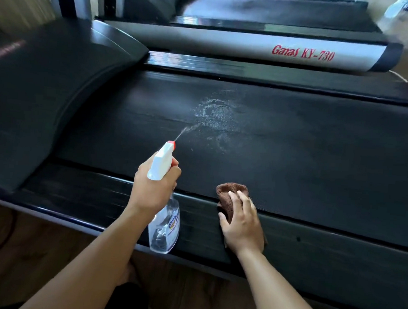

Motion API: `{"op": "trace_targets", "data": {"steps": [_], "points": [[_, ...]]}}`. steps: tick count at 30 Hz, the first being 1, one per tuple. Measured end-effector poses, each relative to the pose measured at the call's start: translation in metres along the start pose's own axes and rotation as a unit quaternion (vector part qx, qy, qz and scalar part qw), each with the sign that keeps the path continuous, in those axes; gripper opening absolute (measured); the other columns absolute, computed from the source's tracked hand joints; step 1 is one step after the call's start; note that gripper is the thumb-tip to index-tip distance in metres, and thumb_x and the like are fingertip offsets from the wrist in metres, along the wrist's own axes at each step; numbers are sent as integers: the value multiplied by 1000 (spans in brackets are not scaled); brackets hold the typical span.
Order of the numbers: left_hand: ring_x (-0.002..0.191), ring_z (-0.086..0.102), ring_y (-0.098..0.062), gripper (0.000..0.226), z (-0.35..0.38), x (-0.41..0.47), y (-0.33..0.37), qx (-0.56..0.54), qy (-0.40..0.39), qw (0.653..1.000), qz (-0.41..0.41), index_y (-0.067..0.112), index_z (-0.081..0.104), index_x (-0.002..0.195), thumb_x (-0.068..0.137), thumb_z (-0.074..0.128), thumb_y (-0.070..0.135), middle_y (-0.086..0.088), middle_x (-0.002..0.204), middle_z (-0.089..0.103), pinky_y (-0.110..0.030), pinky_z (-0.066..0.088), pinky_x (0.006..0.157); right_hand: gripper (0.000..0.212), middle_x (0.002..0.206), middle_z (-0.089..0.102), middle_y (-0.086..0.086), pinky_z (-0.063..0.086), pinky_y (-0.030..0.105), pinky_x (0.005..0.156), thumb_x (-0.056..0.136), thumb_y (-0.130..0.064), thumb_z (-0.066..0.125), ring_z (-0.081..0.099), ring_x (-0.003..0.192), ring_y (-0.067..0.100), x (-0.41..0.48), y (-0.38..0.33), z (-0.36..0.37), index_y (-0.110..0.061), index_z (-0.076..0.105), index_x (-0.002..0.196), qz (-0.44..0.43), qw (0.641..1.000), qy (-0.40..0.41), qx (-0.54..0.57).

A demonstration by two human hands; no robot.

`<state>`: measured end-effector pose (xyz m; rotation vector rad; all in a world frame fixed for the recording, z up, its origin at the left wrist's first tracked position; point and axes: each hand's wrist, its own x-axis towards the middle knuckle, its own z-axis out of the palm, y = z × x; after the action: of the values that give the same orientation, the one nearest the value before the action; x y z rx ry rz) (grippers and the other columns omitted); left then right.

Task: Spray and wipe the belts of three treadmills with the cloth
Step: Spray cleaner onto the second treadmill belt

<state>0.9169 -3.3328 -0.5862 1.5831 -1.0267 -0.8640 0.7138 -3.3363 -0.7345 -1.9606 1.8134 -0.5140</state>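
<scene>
The black belt (305, 145) of the nearest treadmill fills the middle of the view. My left hand (154, 187) grips a clear spray bottle (163, 228) with a white and red trigger head, nozzle aimed up and right. A thin mist leaves the nozzle toward a whitish wet patch (215, 114) on the belt. My right hand (240, 222) presses a brown cloth (231, 191) against the belt's near edge and the side rail.
The black motor cover (48, 87) curves at the left. A second treadmill (227, 44) with a silver side rail lettered in red lies beyond, its belt (276, 11) at the top. Wooden floor (27, 251) runs along the near side.
</scene>
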Motion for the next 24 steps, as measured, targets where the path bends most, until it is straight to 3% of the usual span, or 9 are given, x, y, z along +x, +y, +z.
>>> {"op": "trace_targets", "data": {"steps": [7, 12, 19, 24], "points": [[54, 52, -15, 9, -29, 5, -1, -2, 116, 992, -45, 6, 57, 75, 83, 59, 10, 0, 58, 53, -38, 48, 59, 62, 152, 36, 0, 36, 44, 114, 90, -36, 66, 35, 141, 27, -1, -1, 1, -22, 44, 145, 4, 1000, 5, -2], [56, 57, -15, 1, -42, 3, -6, -2, 167, 984, -68, 15, 62, 85, 84, 62, 15, 6, 62, 57, -44, 58, 68, 61, 151, 37, 0, 37, 44, 113, 89, -33, 67, 37, 139, 27, -1, -2, 2, -22, 44, 144, 3, 1000, 12, -5], [54, 53, -16, 10, -52, -7, -11, -31, 181, 975, -127, 10, 57, 76, 86, 60, 10, -3, 57, 52, -35, 48, 59, 59, 150, 39, -1, 41, 46, 110, 87, -30, 68, 39, 138, 27, -1, -2, 5, -23, 47, 142, 6, 1000, 22, -6], [53, 52, -19, 6, -44, -14, -10, -44, 103, 982, -152, 6, 59, 80, 85, 61, 9, -4, 57, 52, -37, 46, 61, 59, 149, 39, -1, 39, 44, 111, 87, -28, 68, 40, 137, 26, -2, -2, 5, -22, 47, 142, 2, 1000, 30, -7]]}}
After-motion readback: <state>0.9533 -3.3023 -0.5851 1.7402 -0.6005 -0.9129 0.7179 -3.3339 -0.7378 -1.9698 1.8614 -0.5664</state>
